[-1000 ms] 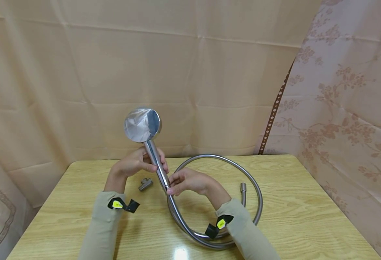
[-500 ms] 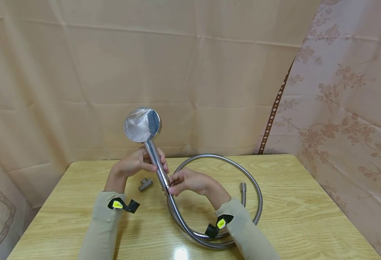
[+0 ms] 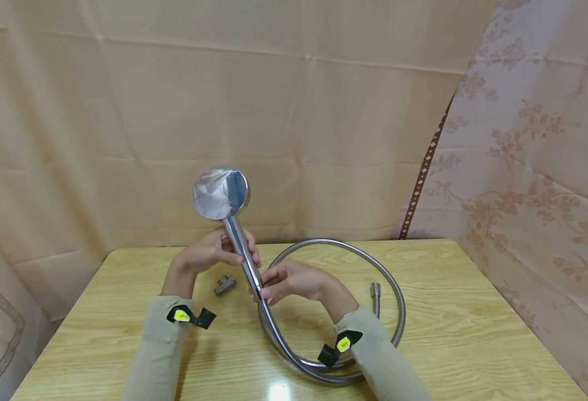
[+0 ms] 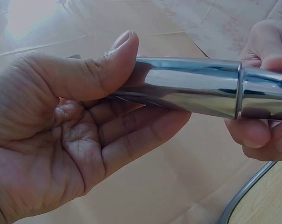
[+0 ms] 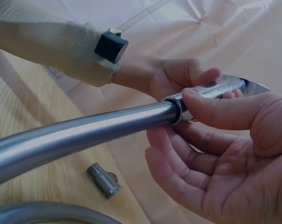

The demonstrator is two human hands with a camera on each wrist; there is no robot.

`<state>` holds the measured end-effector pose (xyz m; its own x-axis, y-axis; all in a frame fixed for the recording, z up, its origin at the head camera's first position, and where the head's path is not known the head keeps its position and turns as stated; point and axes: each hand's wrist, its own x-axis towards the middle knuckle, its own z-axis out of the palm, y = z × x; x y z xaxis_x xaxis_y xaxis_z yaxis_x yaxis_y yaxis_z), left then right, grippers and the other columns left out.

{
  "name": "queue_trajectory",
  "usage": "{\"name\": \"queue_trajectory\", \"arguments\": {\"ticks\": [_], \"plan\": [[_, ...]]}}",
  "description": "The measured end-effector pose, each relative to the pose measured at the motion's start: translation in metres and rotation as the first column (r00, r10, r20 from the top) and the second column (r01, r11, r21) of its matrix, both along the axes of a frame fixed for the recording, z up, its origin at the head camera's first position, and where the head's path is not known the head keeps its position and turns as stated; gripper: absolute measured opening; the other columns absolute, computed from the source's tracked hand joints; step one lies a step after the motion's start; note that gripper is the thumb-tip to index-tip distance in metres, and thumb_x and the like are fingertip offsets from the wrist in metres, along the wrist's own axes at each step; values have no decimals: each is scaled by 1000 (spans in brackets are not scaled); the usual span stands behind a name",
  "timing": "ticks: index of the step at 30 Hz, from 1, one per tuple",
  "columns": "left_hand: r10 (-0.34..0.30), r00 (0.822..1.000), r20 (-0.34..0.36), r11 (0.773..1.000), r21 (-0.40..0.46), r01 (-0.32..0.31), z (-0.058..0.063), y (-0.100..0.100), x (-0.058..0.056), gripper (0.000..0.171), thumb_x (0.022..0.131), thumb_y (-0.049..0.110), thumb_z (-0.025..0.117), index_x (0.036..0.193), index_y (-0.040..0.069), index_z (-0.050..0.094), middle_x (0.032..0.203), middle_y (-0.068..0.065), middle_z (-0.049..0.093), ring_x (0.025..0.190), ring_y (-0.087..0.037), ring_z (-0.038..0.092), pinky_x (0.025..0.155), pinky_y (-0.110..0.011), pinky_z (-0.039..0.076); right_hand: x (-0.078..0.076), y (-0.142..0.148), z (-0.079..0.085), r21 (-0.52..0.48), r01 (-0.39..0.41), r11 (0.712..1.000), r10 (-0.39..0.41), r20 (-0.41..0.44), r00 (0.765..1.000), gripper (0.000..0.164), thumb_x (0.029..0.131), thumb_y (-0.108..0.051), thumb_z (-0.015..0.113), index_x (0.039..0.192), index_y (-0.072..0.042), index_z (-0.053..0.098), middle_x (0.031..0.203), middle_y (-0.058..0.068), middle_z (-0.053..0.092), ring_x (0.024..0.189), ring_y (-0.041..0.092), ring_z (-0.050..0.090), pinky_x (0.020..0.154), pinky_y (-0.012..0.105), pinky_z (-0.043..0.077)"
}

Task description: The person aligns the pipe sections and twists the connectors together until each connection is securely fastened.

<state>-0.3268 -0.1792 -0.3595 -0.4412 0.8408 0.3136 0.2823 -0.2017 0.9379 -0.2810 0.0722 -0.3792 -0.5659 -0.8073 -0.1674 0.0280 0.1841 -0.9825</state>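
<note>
A chrome shower head [image 3: 220, 194] with a round face is held up over the table, tilted to the upper left. My left hand [image 3: 208, 250] grips its handle [image 3: 238, 242], thumb in front and fingers behind. Just below, my right hand [image 3: 294, 281] pinches the connector nut [image 5: 174, 109] where the shower hose [image 5: 85, 130] meets the handle. In the left wrist view a thin seam shows between handle [image 4: 192, 86] and nut [image 4: 266, 93], right by the fingers of the right hand. From there the grey metal hose runs down onto the table.
The wooden table [image 3: 474, 323] bears the hose's loop, whose free end fitting [image 3: 375, 289] points up at the right. A small metal valve fitting [image 3: 224, 284] lies beside the left wrist. Beige cloth [image 3: 273, 111] hangs behind; floral cloth [image 3: 534, 167] hangs at the right.
The right thumb has shifted slightly up and across the nut. The left hand, shower head and hose stay almost where they were.
</note>
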Motion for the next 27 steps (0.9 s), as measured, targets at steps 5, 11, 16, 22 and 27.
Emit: {"name": "queue_trajectory", "arguments": {"ticks": [5,11,16,22,27], "plan": [[12,1000,0,1000,-6,-12,0,0,1,21,92,-5,66,110,4,63,105,-4,74,104,-20,73,93,-37,60,0,-1,0,-2,39,999,-39,47,998,27,95,4,64,119,15,62,92,-2,73,87,9,69,91,39,62],[34,999,-2,999,-12,-34,1,-1,2,21,92,-5,66,109,6,63,104,-3,73,104,-20,73,93,-36,60,2,-2,1,5,84,996,-84,59,995,27,92,2,69,116,13,63,91,1,71,84,10,69,87,38,63],[49,999,0,999,-17,-49,1,0,2,21,92,-6,65,110,6,62,105,-3,73,104,-20,72,93,-38,60,3,-3,0,8,104,995,-104,40,994,23,93,0,70,112,12,64,88,-1,71,82,10,68,82,33,63],[58,998,3,998,-20,-58,0,1,1,22,92,-5,65,110,6,61,104,-2,73,103,-20,72,94,-38,60,2,-4,0,0,107,994,-107,16,994,19,93,4,66,111,12,64,84,-4,71,80,8,67,77,27,61],[58,998,8,998,-26,-58,1,1,-2,21,93,-1,66,112,5,61,105,-3,73,103,-20,72,94,-38,59,0,-4,1,-11,107,994,-106,9,994,19,93,5,66,110,14,64,84,-6,72,80,7,66,76,26,60]]}}
